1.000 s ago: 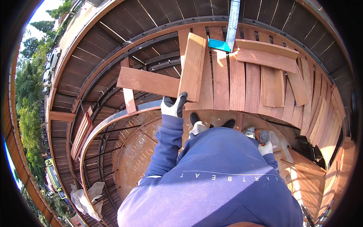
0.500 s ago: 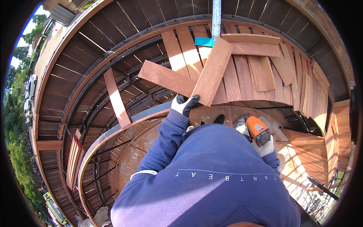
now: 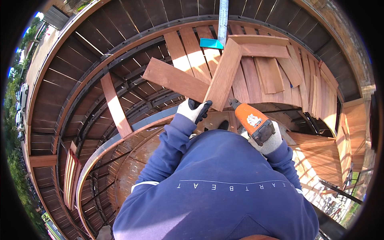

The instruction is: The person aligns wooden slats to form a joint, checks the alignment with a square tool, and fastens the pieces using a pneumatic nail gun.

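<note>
Up on the curved wooden deck (image 3: 132, 52), the left hand (image 3: 193, 109), in a white glove with black fingertips, rests at the near end of a loose reddish plank (image 3: 225, 74); its fingers curl against the board's lower edge, though whether they truly clamp it I cannot tell. That plank is flat, smooth-sawn and rectangular, angled up and to the right across a second loose board (image 3: 174, 79) lying to its left. The right hand (image 3: 267, 140), in a grey knit glove, is wrapped tight around an orange power tool (image 3: 253, 121) with a black base, its nose pointing toward the plank's near end from just right of it. Farther off lie a metal ruler (image 3: 223, 20) and a teal card (image 3: 211, 43).
</note>
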Demonstrator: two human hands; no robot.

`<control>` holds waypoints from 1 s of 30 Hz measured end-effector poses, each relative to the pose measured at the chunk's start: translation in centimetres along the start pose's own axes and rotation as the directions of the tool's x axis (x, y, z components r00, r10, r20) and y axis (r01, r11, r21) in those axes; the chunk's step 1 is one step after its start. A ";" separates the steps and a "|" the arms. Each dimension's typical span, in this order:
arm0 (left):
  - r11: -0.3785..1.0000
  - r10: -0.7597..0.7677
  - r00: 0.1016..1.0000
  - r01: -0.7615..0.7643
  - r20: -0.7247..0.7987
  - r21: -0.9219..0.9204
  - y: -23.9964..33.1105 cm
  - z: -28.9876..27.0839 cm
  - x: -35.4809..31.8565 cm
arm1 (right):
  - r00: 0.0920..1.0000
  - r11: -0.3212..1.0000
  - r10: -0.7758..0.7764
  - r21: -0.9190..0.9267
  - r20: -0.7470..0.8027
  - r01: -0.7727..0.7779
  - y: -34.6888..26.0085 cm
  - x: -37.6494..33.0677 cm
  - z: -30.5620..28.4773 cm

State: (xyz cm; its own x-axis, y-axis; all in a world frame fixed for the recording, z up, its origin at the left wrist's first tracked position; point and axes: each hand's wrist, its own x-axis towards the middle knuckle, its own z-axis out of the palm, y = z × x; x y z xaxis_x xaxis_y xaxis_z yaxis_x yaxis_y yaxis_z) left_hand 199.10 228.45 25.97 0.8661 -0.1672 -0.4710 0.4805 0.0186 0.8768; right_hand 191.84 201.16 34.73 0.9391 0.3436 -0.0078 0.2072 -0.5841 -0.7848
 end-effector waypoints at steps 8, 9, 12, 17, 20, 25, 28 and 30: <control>0.979 -0.034 0.999 0.041 -0.034 0.202 1.4 0.3 -0.8 | 0.992 0.997 -0.068 0.028 0.109 0.065 -1.6 3.9 -0.3; 0.976 -0.031 0.999 0.038 -0.037 0.214 1.3 0.3 -0.8 | 0.990 0.997 -0.076 0.021 0.115 0.074 -1.4 4.2 -0.2; 0.988 -0.012 0.999 0.018 -0.041 0.152 0.5 0.4 -0.6 | 0.977 0.988 -0.154 -0.005 0.148 0.157 -1.2 4.7 -0.3; 0.977 0.009 0.998 0.002 -0.054 0.211 0.6 0.6 -0.6 | 0.967 0.984 -0.166 -0.033 0.193 0.176 -1.1 5.1 0.0; 0.975 0.044 0.997 -0.030 -0.057 0.221 0.3 0.6 -0.6 | 0.970 0.992 -0.129 0.016 0.208 0.128 -1.3 5.3 -0.1; 0.971 0.117 0.992 -0.103 -0.050 0.217 0.0 0.5 -0.6 | 0.976 0.994 -0.079 0.093 0.201 0.061 -0.5 5.2 0.4; 0.964 0.133 0.990 -0.117 -0.050 0.237 0.1 0.6 -0.7 | 0.974 0.991 -0.113 0.094 0.198 0.095 -0.2 5.1 0.6; 0.964 0.127 0.991 -0.113 -0.043 0.239 0.2 0.5 -0.7 | 0.974 0.990 -0.107 0.107 0.199 0.087 -0.4 5.2 0.5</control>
State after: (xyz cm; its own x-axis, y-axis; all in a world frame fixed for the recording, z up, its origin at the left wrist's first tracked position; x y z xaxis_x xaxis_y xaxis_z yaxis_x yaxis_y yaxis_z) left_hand 198.49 228.05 26.49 0.9253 -0.1209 -0.3595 0.3324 -0.1983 0.9221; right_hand 196.45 203.57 34.71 0.8382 0.5433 -0.0468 0.2573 -0.4697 -0.8445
